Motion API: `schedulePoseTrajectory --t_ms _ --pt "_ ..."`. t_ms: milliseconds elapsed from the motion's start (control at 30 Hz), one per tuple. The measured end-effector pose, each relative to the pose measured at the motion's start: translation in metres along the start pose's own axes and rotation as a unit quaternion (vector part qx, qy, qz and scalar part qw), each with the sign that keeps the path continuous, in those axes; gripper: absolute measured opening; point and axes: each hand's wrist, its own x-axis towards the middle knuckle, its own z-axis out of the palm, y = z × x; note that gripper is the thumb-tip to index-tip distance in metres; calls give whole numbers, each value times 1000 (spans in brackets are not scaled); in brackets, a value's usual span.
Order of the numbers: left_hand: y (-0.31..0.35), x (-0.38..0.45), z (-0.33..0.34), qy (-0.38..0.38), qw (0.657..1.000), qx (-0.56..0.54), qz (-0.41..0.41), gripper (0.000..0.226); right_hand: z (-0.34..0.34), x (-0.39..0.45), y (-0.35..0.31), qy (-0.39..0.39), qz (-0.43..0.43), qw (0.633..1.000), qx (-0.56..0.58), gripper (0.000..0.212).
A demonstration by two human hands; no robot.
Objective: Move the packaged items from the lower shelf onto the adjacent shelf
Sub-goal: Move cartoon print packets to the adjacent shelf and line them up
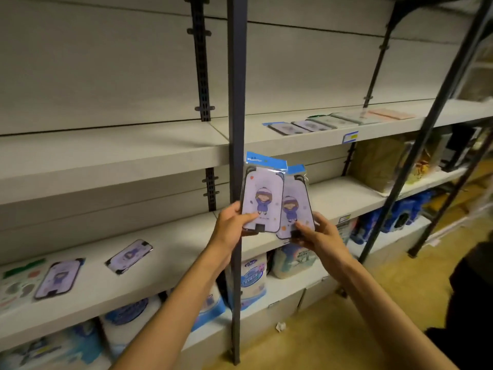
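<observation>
Two lilac cartoon-print packaged cases: left hand (231, 218) pinches one (262, 193), right hand (318, 232) the other (294, 206), raised for shelving.

A single view is given, taken from a wide-angle camera worn on the head. The scene is looked at forward and slightly downward, toward a run of shelving (112, 161) that is seen at an angle, receding toward the upper right of the frame. The dark upright post (237, 102) is met close by at centre. Both forearms are seen entering from the bottom edge. Straight lines are bent near the edges. No second view is supplied.
</observation>
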Motion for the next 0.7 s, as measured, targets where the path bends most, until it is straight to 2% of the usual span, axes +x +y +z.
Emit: schedulePoseTrajectory --t_ms 167,333,567,700 --pt "26 57 48 32 999 8 42 21 -36 60 -42 19 -49 998 -18 18" --pt "55 117 84 83 990 40 103 16 -66 126 -89 -4 -85 996 -20 17" --pt "95 199 114 96 987 102 83 16 -84 218 -136 -32 -108 991 -71 21" --pt "109 238 125 98 985 123 65 14 -88 266 -156 -26 -111 990 -82 15"
